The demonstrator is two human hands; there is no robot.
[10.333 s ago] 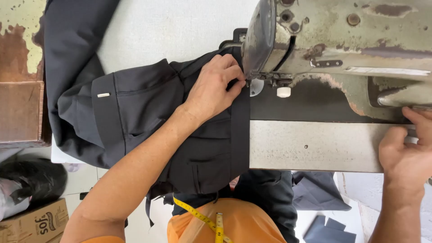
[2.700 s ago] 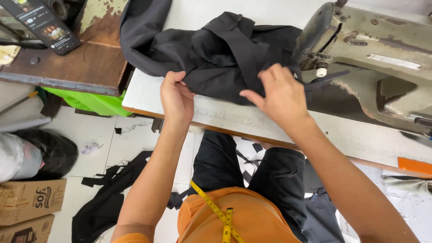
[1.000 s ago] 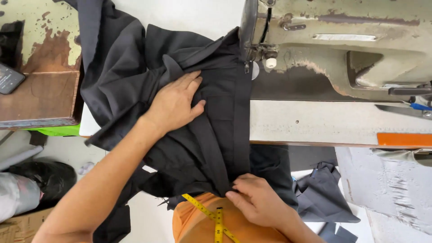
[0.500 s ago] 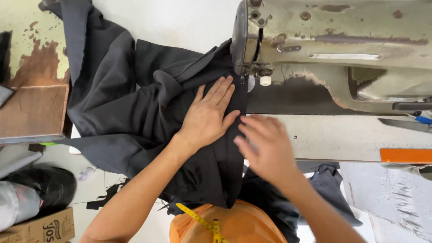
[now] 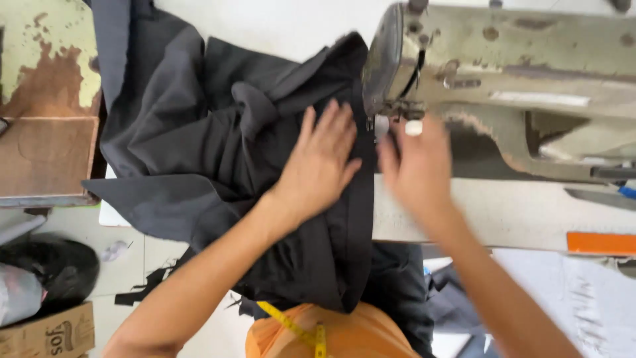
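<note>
A dark grey garment (image 5: 199, 139) lies bunched on the white sewing table (image 5: 503, 209), its right edge running under the needle end of a worn, pale green sewing machine (image 5: 503, 59). My left hand (image 5: 323, 162) presses flat on the cloth just left of the needle, fingers spread. My right hand (image 5: 416, 162) is blurred with motion and hovers at the machine's presser foot (image 5: 397, 116), fingers apart, holding nothing that I can see.
A rusty, paint-flaked side table (image 5: 46, 99) stands at the left. On the floor below are a cardboard box (image 5: 46, 335), a black bag (image 5: 56, 265) and fabric scraps. An orange strip (image 5: 599, 242) lies at the table's right edge. A yellow tape measure (image 5: 298, 325) hangs at my chest.
My right hand rose from my lap to the needle area beside the left hand. The left hand stays flat on the cloth, moved slightly toward the presser foot.
</note>
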